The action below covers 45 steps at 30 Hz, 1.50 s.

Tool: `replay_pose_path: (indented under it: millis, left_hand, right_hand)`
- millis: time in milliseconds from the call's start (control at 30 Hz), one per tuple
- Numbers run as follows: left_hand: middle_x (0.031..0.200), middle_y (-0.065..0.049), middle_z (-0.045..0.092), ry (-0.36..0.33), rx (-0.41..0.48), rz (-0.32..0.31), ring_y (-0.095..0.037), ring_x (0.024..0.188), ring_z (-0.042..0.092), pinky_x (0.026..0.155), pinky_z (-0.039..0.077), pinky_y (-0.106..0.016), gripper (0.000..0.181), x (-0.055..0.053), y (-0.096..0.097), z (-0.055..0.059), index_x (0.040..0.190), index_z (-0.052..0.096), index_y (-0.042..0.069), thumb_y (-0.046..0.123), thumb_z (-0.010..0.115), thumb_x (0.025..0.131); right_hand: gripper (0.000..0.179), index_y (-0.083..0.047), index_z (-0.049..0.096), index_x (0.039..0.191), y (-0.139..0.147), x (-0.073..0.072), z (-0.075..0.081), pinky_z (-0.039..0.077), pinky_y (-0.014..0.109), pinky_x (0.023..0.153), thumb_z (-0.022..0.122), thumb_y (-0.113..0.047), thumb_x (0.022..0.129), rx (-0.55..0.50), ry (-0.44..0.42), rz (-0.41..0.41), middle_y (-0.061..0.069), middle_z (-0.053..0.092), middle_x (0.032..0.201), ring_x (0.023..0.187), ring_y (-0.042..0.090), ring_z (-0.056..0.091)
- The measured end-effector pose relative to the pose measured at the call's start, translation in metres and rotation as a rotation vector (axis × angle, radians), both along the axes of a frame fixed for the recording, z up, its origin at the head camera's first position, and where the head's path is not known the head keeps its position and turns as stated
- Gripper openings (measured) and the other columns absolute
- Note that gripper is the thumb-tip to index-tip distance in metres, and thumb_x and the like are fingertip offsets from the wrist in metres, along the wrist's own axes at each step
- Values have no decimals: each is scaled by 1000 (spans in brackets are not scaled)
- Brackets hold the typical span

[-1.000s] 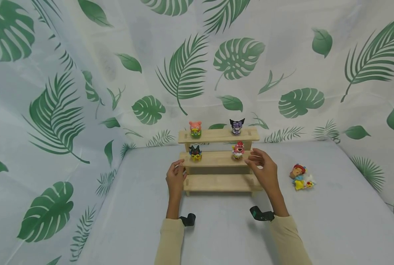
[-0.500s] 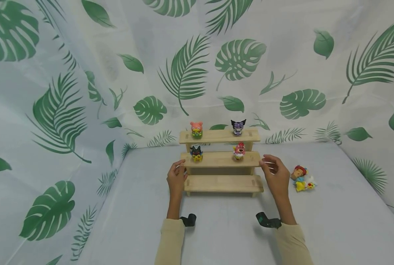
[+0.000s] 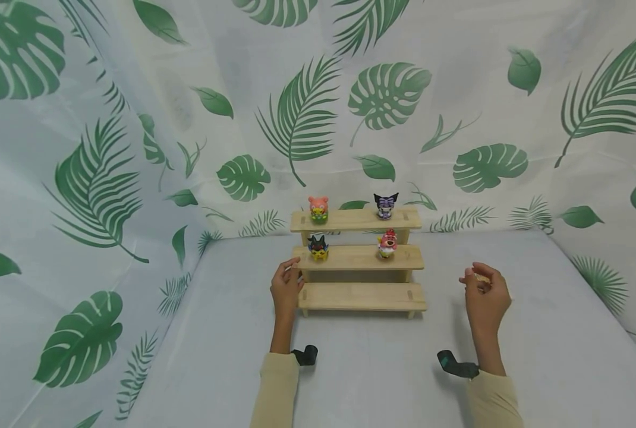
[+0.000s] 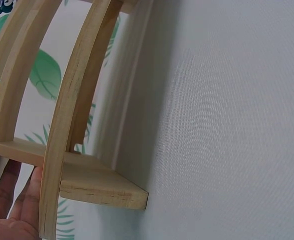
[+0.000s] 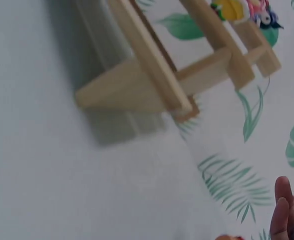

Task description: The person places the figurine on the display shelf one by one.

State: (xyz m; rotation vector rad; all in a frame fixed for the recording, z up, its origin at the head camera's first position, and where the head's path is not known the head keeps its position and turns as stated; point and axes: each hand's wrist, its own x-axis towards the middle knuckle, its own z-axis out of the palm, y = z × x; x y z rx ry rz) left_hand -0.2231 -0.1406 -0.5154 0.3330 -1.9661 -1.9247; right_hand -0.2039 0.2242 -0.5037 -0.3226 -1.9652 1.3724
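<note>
A three-tier wooden display stand (image 3: 361,296) stands in the middle of the head view. My left hand (image 3: 286,289) is at the left end of its middle shelf; in the left wrist view, its extended fingers (image 4: 6,190) touch the side support. On the top shelf are a pink-headed figurine (image 3: 318,210) and a purple-and-black one (image 3: 385,206). Below them sit a dark-eared yellow figurine (image 3: 318,248) and a red-and-pink one (image 3: 387,244). My right hand (image 3: 488,299) hovers right of the stand, fingers loosely bent, over loose figurines (image 3: 482,278) that it mostly hides.
The stand rests on a white-covered table (image 3: 371,368). Behind and beside it hangs a white cloth (image 3: 307,131) printed with green leaves. A black wrist camera (image 3: 304,355) sticks out from the left wrist, another (image 3: 457,364) from the right.
My right hand has moved right, away from the middle shelf's right end, and now covers the loose figurines. The left hand stays at the stand's left end.
</note>
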Motion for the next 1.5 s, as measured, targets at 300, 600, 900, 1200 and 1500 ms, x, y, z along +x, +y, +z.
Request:
replay_pose_path:
  millis: [300,600,900,1200,1500]
  left_hand:
    - [113,-23,69,0,15,-31,-36,109,66,88,57,-51,29,1,0,6,123,65,7,24,53,102]
    - [109,-16,72,-7,-5,3,-27,104,69,81,60,-39,23,0,1,1,117,69,16,27,55,101]
    - [111,-20,71,11,19,-16,-33,106,67,85,59,-46,28,0,0,0,119,68,13,30,55,101]
    - [111,-15,72,-3,-15,8,-25,105,68,79,61,-36,23,-2,0,2,116,69,18,28,55,101]
    - [118,-13,70,-22,-23,8,-24,109,67,81,61,-38,24,-4,0,-2,117,69,20,31,56,101]
  right_hand:
    - [46,-5,49,138,29,11,-20,44,12,88,57,-22,96,-72,-250,-176,11,48,132,106,15,54]
    - [74,-3,11,156,52,20,-39,22,51,121,50,-30,99,-121,-521,-29,28,16,157,145,44,23]
    - [80,-7,7,157,62,13,-41,29,48,116,51,-41,99,-149,-624,40,19,8,164,147,39,23]
    - [83,-13,4,158,68,12,-42,52,10,82,55,-38,98,-177,-672,73,15,4,165,141,40,36]
    - [86,-16,-3,158,75,11,-43,32,47,115,54,-39,98,-154,-734,151,12,-5,165,144,38,30]
